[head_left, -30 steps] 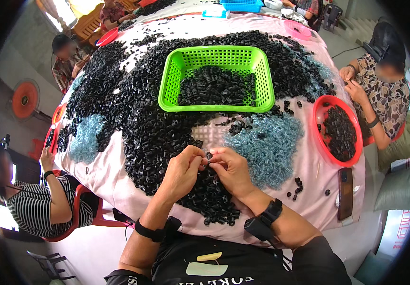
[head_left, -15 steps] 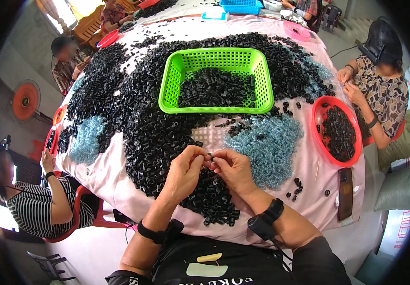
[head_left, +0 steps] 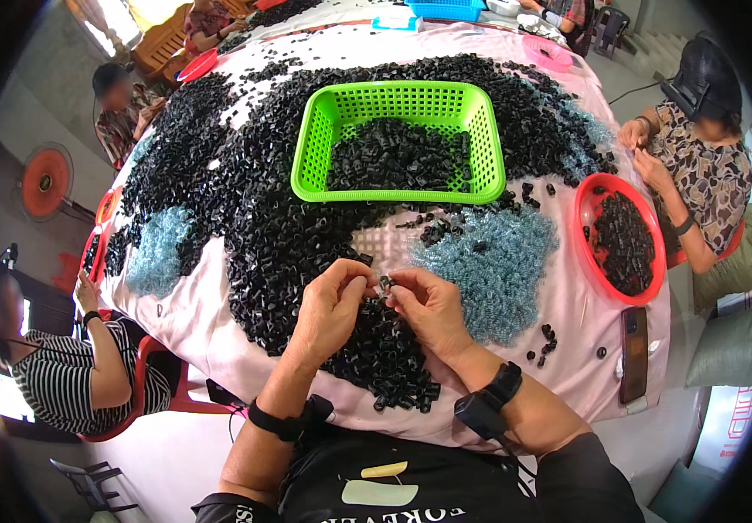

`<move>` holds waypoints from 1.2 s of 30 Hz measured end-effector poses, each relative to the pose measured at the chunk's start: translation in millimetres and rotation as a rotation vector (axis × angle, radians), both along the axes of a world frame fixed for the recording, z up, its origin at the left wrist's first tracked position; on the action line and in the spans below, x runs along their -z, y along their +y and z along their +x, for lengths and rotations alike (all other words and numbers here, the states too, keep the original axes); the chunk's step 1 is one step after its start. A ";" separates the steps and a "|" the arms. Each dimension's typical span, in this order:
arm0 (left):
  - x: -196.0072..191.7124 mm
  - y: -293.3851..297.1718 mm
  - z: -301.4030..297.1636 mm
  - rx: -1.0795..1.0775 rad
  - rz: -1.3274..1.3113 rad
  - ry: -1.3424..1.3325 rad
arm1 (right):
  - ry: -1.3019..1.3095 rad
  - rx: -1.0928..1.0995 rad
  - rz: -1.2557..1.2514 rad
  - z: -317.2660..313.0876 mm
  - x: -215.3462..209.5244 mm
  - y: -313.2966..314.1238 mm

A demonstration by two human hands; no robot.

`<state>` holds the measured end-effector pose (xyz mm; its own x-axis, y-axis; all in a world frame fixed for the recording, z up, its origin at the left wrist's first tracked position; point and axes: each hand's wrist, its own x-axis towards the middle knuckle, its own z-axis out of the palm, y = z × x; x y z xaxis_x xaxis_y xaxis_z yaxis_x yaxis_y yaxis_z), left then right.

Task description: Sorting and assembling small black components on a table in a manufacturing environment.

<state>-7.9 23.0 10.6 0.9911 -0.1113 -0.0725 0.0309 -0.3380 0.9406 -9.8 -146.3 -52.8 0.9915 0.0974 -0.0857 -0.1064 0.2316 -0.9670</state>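
Note:
My left hand (head_left: 334, 307) and my right hand (head_left: 431, 305) meet over the near edge of a wide heap of small black plastic pieces (head_left: 284, 235). A small dark piece (head_left: 385, 283), seemingly one of the black pieces, is pinched between my right thumb and fingers. My left thumb and fingertips are pressed together right beside it; whatever they hold is too small to make out. Close to my right hand spreads a pile of small, clear bluish spring-like pieces (head_left: 493, 270). Beyond both hands stands a green plastic basket (head_left: 398, 197) with more black pieces inside.
On the right lies a red tray (head_left: 581, 248) of black pieces, with a phone (head_left: 634, 353) nearer me. Another bluish pile (head_left: 158, 253) sits on the left of the pink cloth (head_left: 193, 318). Co-workers sit around the table, one at right (head_left: 698, 166), one at left (head_left: 79, 375).
My fingertips have parted slightly, so the small dark piece shows more plainly in my right pinch. The view has shifted a little; the basket and piles stay put.

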 end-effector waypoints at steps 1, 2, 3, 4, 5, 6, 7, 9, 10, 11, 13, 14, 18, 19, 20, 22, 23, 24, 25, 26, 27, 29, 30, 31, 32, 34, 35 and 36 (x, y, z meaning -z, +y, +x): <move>0.1 0.6 0.2 -0.010 -0.014 0.009 | -0.033 0.005 -0.049 0.0 0.7 -0.3; 1.3 2.0 0.3 -0.011 -0.014 0.009 | -0.067 0.009 -0.098 0.0 1.1 -0.4; 3.8 4.0 0.7 -0.016 -0.012 0.009 | -0.067 0.008 -0.099 0.0 1.9 -0.3; 5.6 5.1 1.0 -0.022 -0.011 0.009 | -0.106 0.029 -0.151 -0.1 3.0 -0.1; 6.6 5.3 1.1 -0.023 -0.011 0.010 | -0.144 0.049 -0.204 0.1 3.9 0.1; 7.4 5.3 1.2 -0.023 -0.012 0.014 | -0.144 0.048 -0.204 0.0 2.6 -0.1; 8.0 5.5 1.5 -0.024 -0.012 0.019 | -0.203 0.060 -0.267 -0.3 -0.2 -0.5; 9.4 6.8 2.6 -0.024 -0.011 0.016 | -0.262 0.072 -0.331 -1.4 -3.0 -1.5; 9.5 7.2 3.3 -0.024 -0.009 0.014 | -0.295 0.058 -0.375 -2.2 -3.4 -2.0; 8.5 7.1 3.4 -0.024 -0.009 0.014 | -0.328 0.045 -0.420 -2.9 -3.7 -2.2; 5.2 6.8 3.8 -0.035 0.010 0.018 | -0.341 0.069 -0.411 -3.1 -5.6 -0.4; 5.5 6.6 4.7 -0.034 0.010 0.019 | -0.351 0.093 -0.403 -3.2 -5.8 -0.3; 4.5 3.5 9.1 -0.029 0.070 -0.003 | -0.295 0.145 -0.301 -1.2 10.8 2.2; 4.0 1.4 10.6 -0.019 0.110 -0.021 | -0.267 0.159 -0.271 -1.9 11.6 2.7; 3.6 0.2 13.3 -0.019 0.110 -0.022 | -0.241 0.172 -0.240 -1.9 11.8 3.2; 5.5 -2.3 18.1 0.033 0.198 -0.058 | -0.244 0.159 -0.263 -3.0 8.8 2.7; 11.2 -4.0 20.3 0.027 0.182 -0.108 | -0.248 0.147 -0.285 -3.3 7.2 2.1; 13.8 -3.9 21.8 0.028 0.182 -0.108 | -0.249 0.148 -0.285 -3.1 6.4 2.5; 14.8 -4.1 23.8 0.055 0.235 -0.112 | -0.249 0.143 -0.268 -2.7 5.7 3.6; 15.2 -4.7 25.2 0.083 0.288 -0.114 | -0.249 0.140 -0.251 -2.5 5.4 3.8; 15.6 -5.1 25.7 0.084 0.288 -0.113 | -0.247 0.141 -0.251 -2.5 4.9 2.7; 16.2 -5.6 26.2 0.117 0.372 -0.156 | -0.205 0.035 -0.326 -2.3 4.2 0.0; 16.6 -5.5 26.2 0.118 0.373 -0.156 | -0.205 0.035 -0.326 -2.1 4.1 -0.1; 17.2 -5.0 25.7 0.111 0.362 -0.148 | -0.200 0.025 -0.316 -1.9 4.0 0.0; 17.6 -5.7 25.6 0.109 0.351 -0.141 | -0.195 0.019 -0.307 -1.8 3.9 -0.8; 15.0 -8.3 21.7 0.106 0.307 -0.118 | -0.242 0.075 -0.272 1.3 16.6 2.6; 13.2 -8.9 18.8 0.098 0.264 -0.093 | -0.288 0.126 -0.234 2.3 18.7 4.7; 11.9 -9.6 16.2 0.098 0.265 -0.093 | -0.288 0.126 -0.233 1.9 19.1 4.4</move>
